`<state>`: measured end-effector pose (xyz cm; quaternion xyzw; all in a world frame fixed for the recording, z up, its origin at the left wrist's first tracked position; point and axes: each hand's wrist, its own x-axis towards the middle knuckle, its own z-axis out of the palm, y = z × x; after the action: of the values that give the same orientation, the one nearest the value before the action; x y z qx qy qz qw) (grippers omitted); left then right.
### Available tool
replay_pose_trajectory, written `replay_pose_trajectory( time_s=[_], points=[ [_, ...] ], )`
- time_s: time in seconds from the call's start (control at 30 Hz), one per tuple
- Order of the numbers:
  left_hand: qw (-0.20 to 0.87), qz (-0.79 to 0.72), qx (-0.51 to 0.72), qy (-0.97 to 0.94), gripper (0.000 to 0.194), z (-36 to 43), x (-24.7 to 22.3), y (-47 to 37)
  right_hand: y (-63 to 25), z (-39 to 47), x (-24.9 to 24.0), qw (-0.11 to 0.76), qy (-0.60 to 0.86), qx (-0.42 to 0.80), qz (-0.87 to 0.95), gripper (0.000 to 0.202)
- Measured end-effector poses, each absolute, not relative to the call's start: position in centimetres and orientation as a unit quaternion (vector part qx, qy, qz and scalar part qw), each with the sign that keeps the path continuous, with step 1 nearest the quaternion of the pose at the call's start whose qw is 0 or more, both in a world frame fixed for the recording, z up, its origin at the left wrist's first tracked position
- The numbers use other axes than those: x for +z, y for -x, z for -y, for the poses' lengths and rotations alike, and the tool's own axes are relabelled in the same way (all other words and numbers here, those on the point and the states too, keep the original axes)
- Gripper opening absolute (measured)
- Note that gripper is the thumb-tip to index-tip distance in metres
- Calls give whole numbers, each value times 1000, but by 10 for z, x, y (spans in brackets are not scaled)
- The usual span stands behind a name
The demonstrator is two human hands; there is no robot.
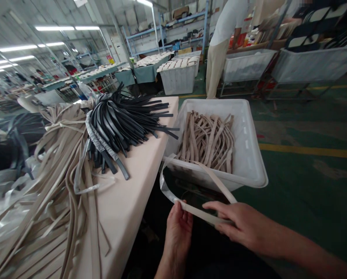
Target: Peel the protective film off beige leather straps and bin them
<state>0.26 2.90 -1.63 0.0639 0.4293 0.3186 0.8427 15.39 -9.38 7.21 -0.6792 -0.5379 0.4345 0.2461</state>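
Observation:
A beige strip [201, 212] is stretched between my two hands, in front of a white plastic bin [256, 155]. My left hand [179, 226] is closed on the strip where it meets a clear plastic piece [166, 188] that curves up toward the bin. At the strip's other end, my right hand [234, 223] has its fingers around it. Another length of beige strip [217, 180] runs from the bin's near rim down to my right hand. Inside the bin lies a pile of beige strips [208, 139].
On the left, a table [141, 170] bears a bundle of black strips [124, 120] and long beige strips [60, 186]. A person [220, 42] stands behind the bin, near wheeled carts [246, 68]. Another white bin [179, 77] stands farther back.

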Motion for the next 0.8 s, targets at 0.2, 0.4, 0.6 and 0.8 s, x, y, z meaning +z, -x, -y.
replay_pose_trajectory(
  time_s=[0.2,0.4,0.6,0.8],
  points=[
    [875,-423,230,-40,12,1,-9,-3,-178,186,67,249,681,595,347,60],
    [904,-395,154,-53,14,29,-13,-8,-146,174,32,285,747,504,326,75],
    [923,-305,212,-97,28,26,-20,-1,-122,110,30,388,688,482,381,67],
    [880,-412,237,-12,4,18,-20,6,-142,124,46,314,705,471,427,67]
  ],
)
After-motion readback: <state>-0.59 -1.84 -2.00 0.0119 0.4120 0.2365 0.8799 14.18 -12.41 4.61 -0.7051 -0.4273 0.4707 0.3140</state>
